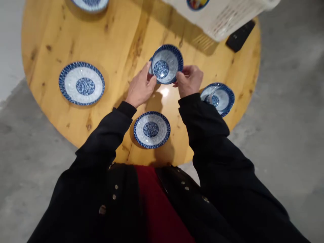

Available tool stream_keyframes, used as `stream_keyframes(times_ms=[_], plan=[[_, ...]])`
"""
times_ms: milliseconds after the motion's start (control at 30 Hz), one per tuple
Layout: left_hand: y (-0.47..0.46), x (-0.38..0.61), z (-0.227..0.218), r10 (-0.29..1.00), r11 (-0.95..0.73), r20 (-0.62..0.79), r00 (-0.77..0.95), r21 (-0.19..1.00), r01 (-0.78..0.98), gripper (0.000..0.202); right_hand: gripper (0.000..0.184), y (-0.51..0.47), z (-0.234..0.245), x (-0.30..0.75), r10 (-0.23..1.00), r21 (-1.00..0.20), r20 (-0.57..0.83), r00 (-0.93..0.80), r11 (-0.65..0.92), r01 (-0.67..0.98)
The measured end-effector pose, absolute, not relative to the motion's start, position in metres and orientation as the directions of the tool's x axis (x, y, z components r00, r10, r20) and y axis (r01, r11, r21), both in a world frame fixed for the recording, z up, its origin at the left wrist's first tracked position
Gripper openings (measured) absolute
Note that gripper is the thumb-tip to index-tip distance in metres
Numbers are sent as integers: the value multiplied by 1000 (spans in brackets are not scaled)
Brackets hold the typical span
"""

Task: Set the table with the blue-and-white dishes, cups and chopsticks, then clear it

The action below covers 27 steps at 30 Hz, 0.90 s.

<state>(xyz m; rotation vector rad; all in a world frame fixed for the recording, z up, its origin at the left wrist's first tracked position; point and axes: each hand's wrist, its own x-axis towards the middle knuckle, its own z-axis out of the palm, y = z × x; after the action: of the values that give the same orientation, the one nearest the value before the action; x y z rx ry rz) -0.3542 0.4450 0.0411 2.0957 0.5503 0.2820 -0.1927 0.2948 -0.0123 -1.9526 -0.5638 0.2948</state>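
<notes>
Both my hands hold a blue-and-white bowl (172, 60) tilted above the middle of the table. My left hand (142, 86) grips its left side, the thumb near the rim. On the right, my right hand (188, 79) pinches the rim between thumb and fingers. A strip of another blue-edged piece shows behind the bowl's left side; how it is held I cannot tell. Below the hands lies a small patterned plate (151, 130). A larger plate (84, 86) lies to the left. Past my right sleeve, which partly covers it, sits another blue-rimmed dish (224, 99).
The round wooden table (113, 44) has a curved edge, with grey floor around it. A white plastic basket (217, 17) stands at the back right, beside a black object (240, 36). Another blue-and-white dish (91, 5) is cut off at the top left.
</notes>
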Motion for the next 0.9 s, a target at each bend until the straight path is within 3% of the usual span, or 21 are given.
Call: stream_keyframes(times_ms=[100,267,533,900], plan=[[432,-390,46,405,-447,42,914,881,157,51,24,271,-1,-226,410,-928,-1,912,-341,153],[399,-468,46,281,-331,-34,959,934,131,51,32,221,12,-316,419,-938,-57,906,-333,96],[350,-540,22,244,-152,-341,908,911,383,61,32,180,-6,-406,263,-898,-289,921,-407,-165],[346,-543,9,230,-241,-386,893,867,437,56,38,176,-30,-422,184,-871,-290,939,-458,-179]])
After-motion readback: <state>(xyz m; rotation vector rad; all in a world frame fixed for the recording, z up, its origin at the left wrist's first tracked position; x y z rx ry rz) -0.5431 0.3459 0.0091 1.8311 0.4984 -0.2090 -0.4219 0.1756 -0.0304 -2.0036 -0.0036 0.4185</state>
